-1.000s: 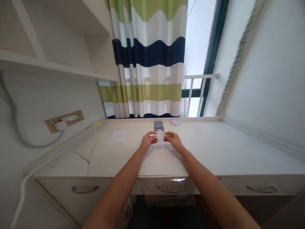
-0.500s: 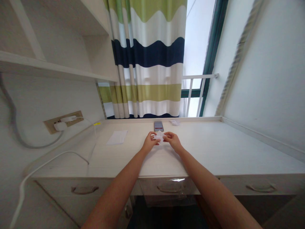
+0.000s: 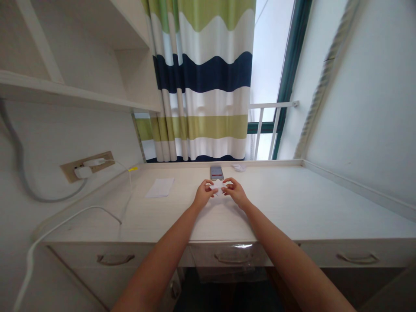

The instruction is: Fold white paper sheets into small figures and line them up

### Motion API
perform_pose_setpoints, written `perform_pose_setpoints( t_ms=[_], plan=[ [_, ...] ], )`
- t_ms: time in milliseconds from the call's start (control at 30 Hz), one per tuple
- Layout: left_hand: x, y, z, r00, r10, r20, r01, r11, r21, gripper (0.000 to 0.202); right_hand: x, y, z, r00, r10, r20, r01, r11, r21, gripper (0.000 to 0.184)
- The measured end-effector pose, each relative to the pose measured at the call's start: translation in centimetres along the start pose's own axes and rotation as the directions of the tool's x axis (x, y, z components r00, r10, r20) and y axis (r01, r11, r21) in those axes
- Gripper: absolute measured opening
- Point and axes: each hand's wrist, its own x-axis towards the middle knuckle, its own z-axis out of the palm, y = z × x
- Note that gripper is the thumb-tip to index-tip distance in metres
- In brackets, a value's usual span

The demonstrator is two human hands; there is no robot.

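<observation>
A small folded piece of white paper (image 3: 218,187) is held up just above the desk, pinched between both hands. My left hand (image 3: 204,194) grips its left side, and my right hand (image 3: 234,192) grips its right side. Fingers hide part of the fold. Directly behind the paper, a smartphone (image 3: 216,172) lies flat on the desk. A flat white paper sheet (image 3: 160,187) lies to the left of my hands, and a small crumpled white paper piece (image 3: 239,167) sits near the back edge.
The pale wood-grain desk (image 3: 292,206) meets a wall on each side. A wall socket (image 3: 87,167) holds a plug, with a white cable (image 3: 65,221) running over the left of the desk. A striped curtain (image 3: 201,73) hangs behind it, and a shelf (image 3: 65,93) overhangs at left.
The folded paper has shifted shape slightly between my fingers and now looks flatter and wider. My hands stay close together, and the view has tilted a little.
</observation>
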Motion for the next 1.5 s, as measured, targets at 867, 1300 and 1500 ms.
perform_pose_setpoints(
  t_ms=[867, 1300, 1500],
  plan=[
    [0.3, 0.0, -0.5, 0.999, 0.002, 0.032, -0.005, 0.994, 0.108, 0.033, 0.3, 0.3, -0.6, 0.998, 0.023, -0.057, -0.025, 0.999, -0.038, 0.031],
    [0.4, 0.0, -0.8, 0.991, -0.007, 0.13, -0.002, 0.997, 0.074, 0.035, 0.7, 0.4, -1.5, 0.998, -0.028, -0.058, 0.018, 0.985, -0.172, 0.032],
    [0.6, -0.6, -0.9, 0.993, 0.045, 0.107, -0.063, 0.984, 0.166, 0.031, 0.8, 0.6, -1.8, 0.999, -0.041, -0.03, 0.031, 0.962, -0.272, 0.031]
  ],
)
